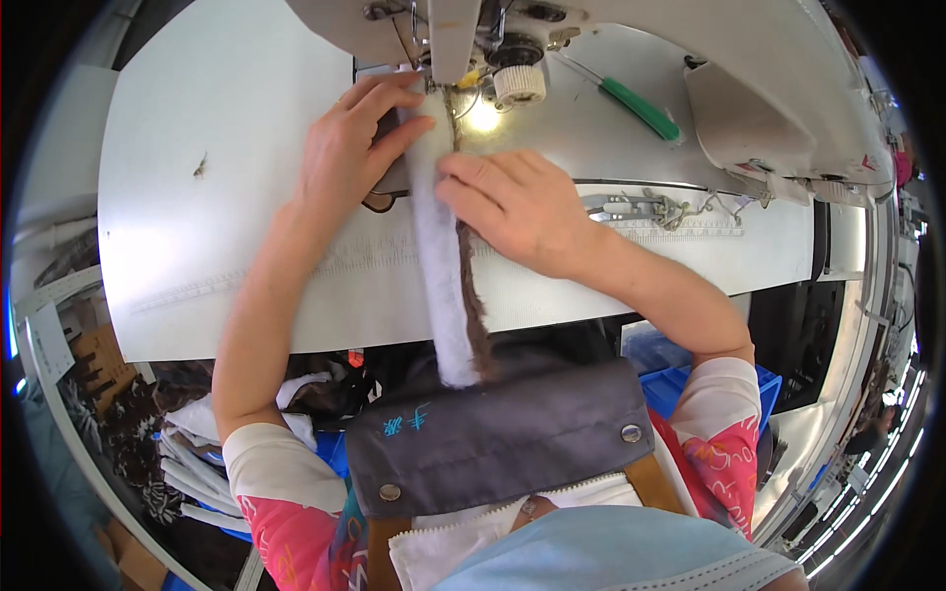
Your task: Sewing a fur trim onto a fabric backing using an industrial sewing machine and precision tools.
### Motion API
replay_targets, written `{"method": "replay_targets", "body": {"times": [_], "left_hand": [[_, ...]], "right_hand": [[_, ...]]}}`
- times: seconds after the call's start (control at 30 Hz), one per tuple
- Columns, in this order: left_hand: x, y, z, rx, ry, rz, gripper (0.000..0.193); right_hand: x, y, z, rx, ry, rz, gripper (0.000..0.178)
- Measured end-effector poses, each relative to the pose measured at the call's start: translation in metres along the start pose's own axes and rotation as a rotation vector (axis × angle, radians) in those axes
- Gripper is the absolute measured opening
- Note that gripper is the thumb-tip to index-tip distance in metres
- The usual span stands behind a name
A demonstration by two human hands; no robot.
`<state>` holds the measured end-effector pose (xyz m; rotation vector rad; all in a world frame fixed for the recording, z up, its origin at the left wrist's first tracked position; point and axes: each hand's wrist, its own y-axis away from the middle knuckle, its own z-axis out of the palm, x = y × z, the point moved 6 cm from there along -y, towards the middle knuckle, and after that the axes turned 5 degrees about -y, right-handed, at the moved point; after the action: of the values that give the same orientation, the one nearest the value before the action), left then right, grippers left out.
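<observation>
White tabletop spreads beneath a sewing machine, with a green-handled tool on the metal bed and a small chain lying nearer the person. From under the machine head, a white fluffy strip with a brown furry edge along its right side runs toward the person, its near end reaching past the table edge to the dark apron. The person's left hand lies with thumb and fingers parted, fingertips on the strip's upper left side close to the needle area. Their right hand has its fingertips bunched at the right edge a little nearer the body; whether they pinch the fabric shut cannot be told. Judging by how it lies, the work on this piece seems at an early stage: only the far end sits at the machine, and most of the visible length appears left to pass. Any finished stitching is hidden or too small to make out.
</observation>
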<state>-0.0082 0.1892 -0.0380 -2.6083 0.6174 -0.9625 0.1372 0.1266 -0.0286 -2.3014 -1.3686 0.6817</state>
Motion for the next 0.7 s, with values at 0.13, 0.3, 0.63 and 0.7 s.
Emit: {"method": "replay_targets", "body": {"times": [0.13,0.3,0.63,0.7], "left_hand": [[0.001,0.006,-0.004,0.007,0.009,0.026,0.02],[-0.003,0.008,-0.002,-0.018,0.268,-0.16,0.016],[-0.042,-0.028,0.009,-0.023,0.124,-0.276,0.026],[-0.05,-0.028,0.003,0.041,-0.047,-0.204,0.025]], "right_hand": [[-0.007,-0.004,-0.003,0.01,-0.05,-0.08,0.028],[-0.004,-0.003,-0.001,-0.045,-0.097,0.007,0.022],[0.0,-0.004,0.001,-0.042,-0.139,0.054,0.03],[-0.004,-0.009,0.001,-0.02,-0.149,0.0,0.032]]}}
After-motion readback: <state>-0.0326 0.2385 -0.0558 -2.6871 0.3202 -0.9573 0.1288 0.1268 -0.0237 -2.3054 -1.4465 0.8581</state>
